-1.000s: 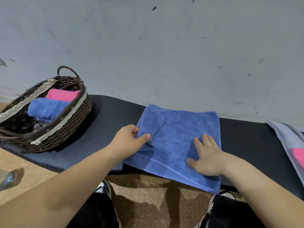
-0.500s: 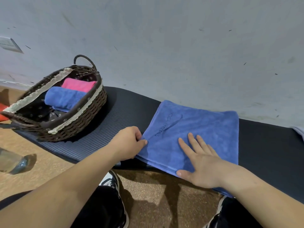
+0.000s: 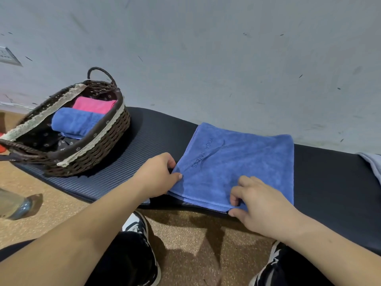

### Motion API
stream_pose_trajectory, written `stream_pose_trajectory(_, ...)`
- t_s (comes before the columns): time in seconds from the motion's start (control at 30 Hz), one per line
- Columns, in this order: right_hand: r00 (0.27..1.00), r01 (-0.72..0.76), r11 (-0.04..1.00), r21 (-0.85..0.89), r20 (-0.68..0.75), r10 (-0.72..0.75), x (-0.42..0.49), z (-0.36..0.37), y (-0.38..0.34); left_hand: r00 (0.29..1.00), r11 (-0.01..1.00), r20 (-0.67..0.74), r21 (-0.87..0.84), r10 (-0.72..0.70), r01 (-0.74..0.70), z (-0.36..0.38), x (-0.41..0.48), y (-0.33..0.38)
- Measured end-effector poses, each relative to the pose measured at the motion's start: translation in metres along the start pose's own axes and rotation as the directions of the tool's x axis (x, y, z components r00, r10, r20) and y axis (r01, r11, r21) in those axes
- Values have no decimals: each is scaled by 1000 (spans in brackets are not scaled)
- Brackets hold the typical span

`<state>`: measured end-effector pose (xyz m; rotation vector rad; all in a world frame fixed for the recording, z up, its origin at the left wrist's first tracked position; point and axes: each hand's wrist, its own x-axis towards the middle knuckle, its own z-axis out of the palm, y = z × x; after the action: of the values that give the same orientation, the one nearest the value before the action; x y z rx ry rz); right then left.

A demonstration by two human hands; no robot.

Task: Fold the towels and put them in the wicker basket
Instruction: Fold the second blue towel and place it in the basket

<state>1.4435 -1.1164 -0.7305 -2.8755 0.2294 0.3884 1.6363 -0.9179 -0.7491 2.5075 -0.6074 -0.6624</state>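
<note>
Blue and soft, the flat blue towel (image 3: 237,168) lies folded on the dark mat (image 3: 144,141), under and between the person's fingers. The left hand (image 3: 156,176) pinches the towel's left edge. Its thumb sits on top and its other fingers curl in behind the cloth. The right hand (image 3: 259,205) pinches the near edge, with its fingertips bent on top and its thumb down at the hem. The two hands are near each other but do not touch. Dark letters run along the towel just past the left thumb.

Well off to the left of the left fingers stands the wicker basket (image 3: 99,149), also on the mat. Inside it lie a rolled blue towel (image 3: 76,121) and, behind that, a pink towel (image 3: 93,105). Well to the right of the right fingers, a bit of grey cloth (image 3: 373,164) rests on the mat.

Below the hands is a brown speckled floor (image 3: 185,234) with black-and-white shoes (image 3: 140,226). A clear bottle (image 3: 12,205) lies on the floor, left of the left arm.
</note>
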Motion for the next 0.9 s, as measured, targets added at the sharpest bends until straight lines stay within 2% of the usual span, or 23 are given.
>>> stream_pose_trajectory(0.13,999,-52,978,202,4,52,0,-4,5,1000,1000,2,-8,-4,4,-3,0,-1)
stream_pose_trajectory(0.23,996,-62,970,234,73,46,-3,-10,9,1000,1000,19,-13,-20,20,-7,0,-1)
stream_pose_trajectory(0.3,992,-76,968,239,116,49,-4,-12,10,998,999,50,43,-24,22,-7,-1,-3)
stream_pose_trajectory(0.37,987,-99,961,258,145,63,-3,-13,12,999,984,48,178,-19,10,-7,-1,-4)
stream_pose_trajectory(0.47,992,-123,956,265,23,121,0,-15,19,998,955,-44,295,51,-36,-7,0,4)
stream_pose_trajectory(0.53,982,-157,975,158,-81,172,-1,-17,25,979,940,-103,313,175,-135,-4,0,16)
stream_pose_trajectory(0.57,977,-191,977,92,-80,199,-2,-17,28,961,919,-105,336,255,-207,-1,1,22)
stream_pose_trajectory(0.63,967,-253,967,11,22,253,-5,-15,33,934,867,-14,377,358,-326,9,1,34)
stream_pose_trajectory(0.73,954,-276,961,19,125,272,-7,-15,41,911,792,177,451,373,-412,22,6,45)
stream_pose_trajectory(0.8,943,-288,957,41,184,277,-8,-21,43,911,757,215,508,351,-411,24,7,46)
stream_pose_trajectory(0.9,923,-305,949,75,269,275,-10,-31,43,937,761,197,546,290,-350,21,5,54)
